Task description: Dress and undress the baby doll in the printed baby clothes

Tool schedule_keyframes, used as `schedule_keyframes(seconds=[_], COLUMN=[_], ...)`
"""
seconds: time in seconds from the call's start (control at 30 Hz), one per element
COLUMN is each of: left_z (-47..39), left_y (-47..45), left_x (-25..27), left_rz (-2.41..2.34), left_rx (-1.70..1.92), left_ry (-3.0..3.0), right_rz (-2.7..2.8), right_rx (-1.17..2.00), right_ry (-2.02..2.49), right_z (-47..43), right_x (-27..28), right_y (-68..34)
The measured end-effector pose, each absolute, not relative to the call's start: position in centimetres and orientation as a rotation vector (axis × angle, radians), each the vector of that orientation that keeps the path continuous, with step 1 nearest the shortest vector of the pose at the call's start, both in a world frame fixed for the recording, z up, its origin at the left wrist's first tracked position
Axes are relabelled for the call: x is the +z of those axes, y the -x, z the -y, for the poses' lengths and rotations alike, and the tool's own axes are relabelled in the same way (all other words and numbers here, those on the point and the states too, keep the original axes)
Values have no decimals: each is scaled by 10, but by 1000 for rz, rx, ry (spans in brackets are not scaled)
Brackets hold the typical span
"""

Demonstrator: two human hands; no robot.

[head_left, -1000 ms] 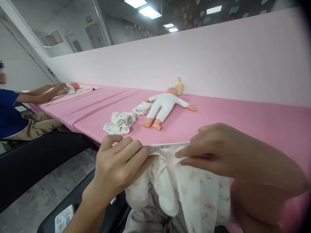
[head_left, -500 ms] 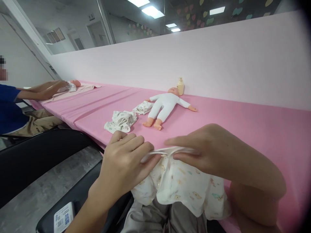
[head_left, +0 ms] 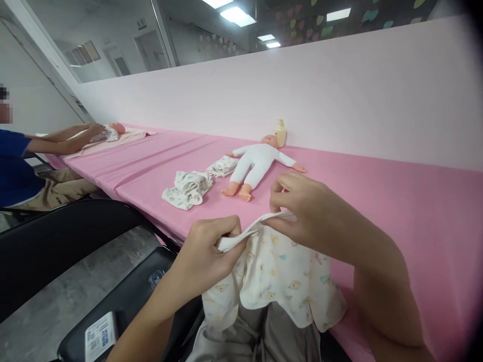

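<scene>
A white baby shirt (head_left: pixel 281 269) with small coloured prints hangs above my lap, its white neckband stretched between my hands. My left hand (head_left: pixel 213 246) is closed on the band's left end, thumb below and fingers curled over. Farther right and slightly higher, my right hand (head_left: pixel 302 203) pinches the other end of the band. Beyond them a baby doll (head_left: pixel 258 161) in a white bodysuit lies on its back, arms spread, on the pink table cover (head_left: pixel 377 201). Left of the doll are a crumpled printed cloth (head_left: pixel 188 188) and a folded printed cloth (head_left: pixel 222 166).
A pump bottle (head_left: pixel 280 133) stands by the wall behind the doll's head. A black chair (head_left: pixel 75 236) is at my left; a white labelled box (head_left: pixel 100 337) and a small clear object (head_left: pixel 156 278) rest on black seating. At far left, a co-worker in blue (head_left: pixel 15 166) handles another doll (head_left: pixel 116 128).
My right hand has risen and moved slightly left, its fingers now curled instead of extended. My left hand has shifted slightly right and down. The shirt's neckband now slants up toward the right.
</scene>
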State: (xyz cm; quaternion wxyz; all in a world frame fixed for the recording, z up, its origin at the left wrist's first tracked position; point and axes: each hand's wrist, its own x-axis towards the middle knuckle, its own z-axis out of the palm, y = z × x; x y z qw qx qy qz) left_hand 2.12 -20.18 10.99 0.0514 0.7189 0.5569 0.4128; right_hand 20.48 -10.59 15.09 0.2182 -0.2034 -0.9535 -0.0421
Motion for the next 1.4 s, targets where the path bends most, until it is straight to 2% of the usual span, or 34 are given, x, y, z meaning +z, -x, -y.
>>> schedule_keyframes(seconds=[0.27, 0.57, 0.87, 1.07, 1.23, 1.4], left_z=[165, 161, 155, 171, 183, 193], left_y=[-28, -55, -48, -59, -60, -58], left_x=[85, 89, 78, 81, 81, 78], left_rz=[-1328, -960, -1358, -1241, -1230, -1187], left_rx=[1639, 1459, 1847, 1654, 1632, 1685], left_ry=[-1229, -770, -1123, -1426, -1626, -1746], right_rz=[2618, 2561, 2671, 2669, 2648, 2528], right_rx=[-120, -134, 87, -52, -64, 270], right_ry=[721, 672, 595, 734, 846, 664], right_z=[105, 91, 99, 97, 97, 96], right_x=[145, 138, 143, 146, 148, 154], right_y=[-193, -194, -190, -186, -185, -188])
